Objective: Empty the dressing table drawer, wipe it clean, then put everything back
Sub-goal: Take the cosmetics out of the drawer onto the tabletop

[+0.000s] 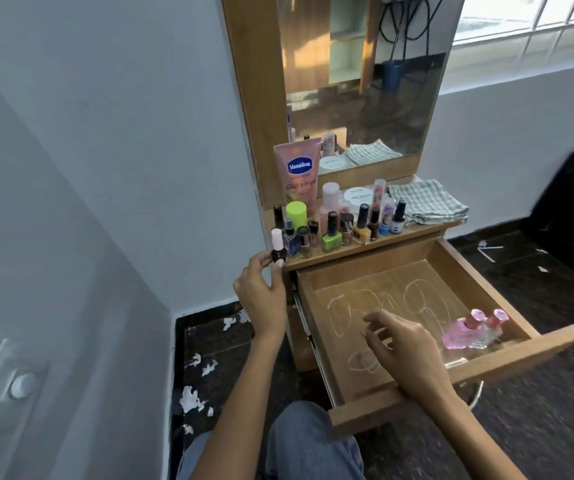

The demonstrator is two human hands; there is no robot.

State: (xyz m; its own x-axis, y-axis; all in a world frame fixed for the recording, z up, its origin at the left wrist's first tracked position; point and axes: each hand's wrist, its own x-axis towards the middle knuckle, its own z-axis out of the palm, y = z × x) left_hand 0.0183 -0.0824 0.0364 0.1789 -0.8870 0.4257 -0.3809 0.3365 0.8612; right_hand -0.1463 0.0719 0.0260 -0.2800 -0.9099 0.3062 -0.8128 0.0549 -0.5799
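While left grip (261, 282) pinches one nail-polish bottle (277, 249), right grip (403, 344) slack; two perfume bottles (475, 329).

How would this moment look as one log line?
left hand: holds nail polish bottle at shelf edge | right hand: open over drawer

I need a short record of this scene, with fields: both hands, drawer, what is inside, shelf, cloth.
left hand: holds a dark nail polish bottle with a white cap at the shelf edge
right hand: open, fingers relaxed, over the drawer
drawer: pulled out, white scribble marks on its bottom
inside: pink perfume bottles, near right corner
shelf: many nail polish bottles, Vaseline tube
checked cloth: folded, right end of shelf
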